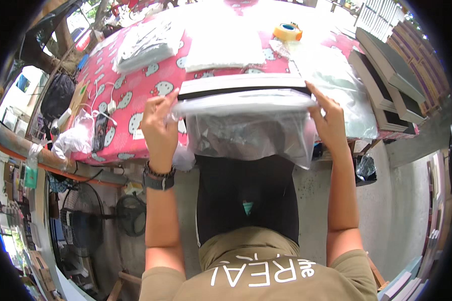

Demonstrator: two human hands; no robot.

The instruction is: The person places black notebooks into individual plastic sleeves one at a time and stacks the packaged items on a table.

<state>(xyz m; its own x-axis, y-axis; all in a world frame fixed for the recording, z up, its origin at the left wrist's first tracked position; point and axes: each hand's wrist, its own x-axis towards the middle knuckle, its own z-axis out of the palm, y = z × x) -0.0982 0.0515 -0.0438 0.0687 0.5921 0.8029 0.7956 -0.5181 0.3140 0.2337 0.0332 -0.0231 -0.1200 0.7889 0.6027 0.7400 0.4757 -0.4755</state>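
Observation:
At the table's near edge, a clear plastic bag (pixel 248 133) hangs down toward my lap. Its upper edge lies along a flat rectangular white-and-black object (pixel 241 83), perhaps a box or thick book; how far the bag covers it is hard to tell. My left hand (pixel 159 120) is closed on the left end of the bag, fingers against the object's corner. At the opposite end my right hand (pixel 329 116) pinches the bag between thumb and fingers, with the index finger along the object's right corner.
A pink patterned cloth covers the table (pixel 153 70). On it lie a bagged stack (pixel 153 42), a white stack (pixel 226 50), a tape roll (pixel 288 32), clear plastic bags (pixel 336 95) and a power strip (pixel 100 131). Grey-and-white boxes (pixel 391 65) are piled right; a fan (pixel 83 215) stands lower left.

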